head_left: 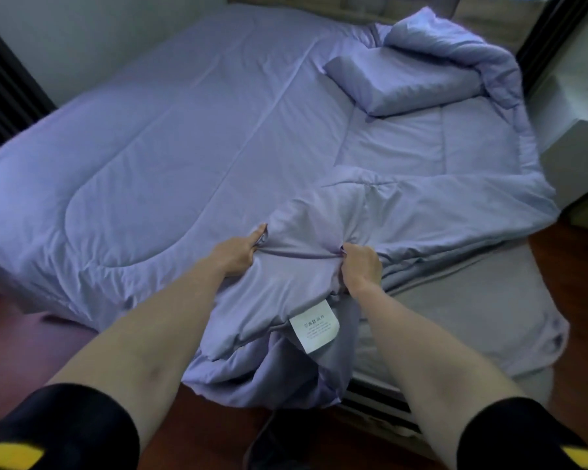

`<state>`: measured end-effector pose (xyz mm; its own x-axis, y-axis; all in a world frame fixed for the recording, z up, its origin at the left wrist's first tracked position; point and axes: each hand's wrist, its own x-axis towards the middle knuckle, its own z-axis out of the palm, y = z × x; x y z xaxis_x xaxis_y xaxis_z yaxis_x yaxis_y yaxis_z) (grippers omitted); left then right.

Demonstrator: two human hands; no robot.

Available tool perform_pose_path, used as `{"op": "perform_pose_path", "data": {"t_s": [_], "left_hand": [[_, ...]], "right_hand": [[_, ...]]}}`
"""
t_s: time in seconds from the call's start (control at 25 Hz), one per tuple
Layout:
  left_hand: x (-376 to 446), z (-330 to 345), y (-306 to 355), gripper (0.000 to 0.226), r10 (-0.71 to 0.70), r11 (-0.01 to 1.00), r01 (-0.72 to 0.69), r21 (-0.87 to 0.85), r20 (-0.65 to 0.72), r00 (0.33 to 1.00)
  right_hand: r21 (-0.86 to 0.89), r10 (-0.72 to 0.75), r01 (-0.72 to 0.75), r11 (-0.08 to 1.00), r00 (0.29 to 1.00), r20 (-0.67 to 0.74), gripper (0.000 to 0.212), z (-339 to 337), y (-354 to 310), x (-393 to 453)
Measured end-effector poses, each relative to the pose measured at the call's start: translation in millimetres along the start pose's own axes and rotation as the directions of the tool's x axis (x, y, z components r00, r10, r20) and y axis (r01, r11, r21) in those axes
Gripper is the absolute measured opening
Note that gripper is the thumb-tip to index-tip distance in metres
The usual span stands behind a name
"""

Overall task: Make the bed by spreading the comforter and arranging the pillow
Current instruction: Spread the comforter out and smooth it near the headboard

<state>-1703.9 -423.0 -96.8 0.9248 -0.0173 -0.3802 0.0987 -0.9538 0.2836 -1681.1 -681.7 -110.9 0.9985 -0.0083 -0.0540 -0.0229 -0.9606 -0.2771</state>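
A lavender comforter lies spread over the left and middle of the bed. Its near right corner is folded back and bunched, with a white care label hanging at the edge. My left hand and my right hand each grip a fold of that bunched corner, about a hand's width apart. A lavender pillow lies at the far right of the bed, partly wrapped by a rolled-up part of the comforter. Grey mattress sheet shows bare at the near right.
A white bedside cabinet stands right of the bed. Dark wooden floor runs along the right side and near edge. A pale wall lies behind the bed's left side, and a headboard at the top.
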Motion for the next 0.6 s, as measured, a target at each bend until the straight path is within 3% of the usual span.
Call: {"op": "perform_pose_path", "data": {"t_s": [0.32,0.6], "left_hand": [[-165,54,98,0.057,-0.022,1.0,0.023,0.014,-0.112,0.994],[-252,88,216,0.053,-0.071,0.997,0.07,-0.011,-0.188,0.98]], "right_hand": [[-0.223,-0.135,0.124,0.967,0.99,-0.032,0.035,-83,82,-147],[-0.267,-0.204,0.193,0.944,0.979,-0.012,0.035,-142,183,-206]]}}
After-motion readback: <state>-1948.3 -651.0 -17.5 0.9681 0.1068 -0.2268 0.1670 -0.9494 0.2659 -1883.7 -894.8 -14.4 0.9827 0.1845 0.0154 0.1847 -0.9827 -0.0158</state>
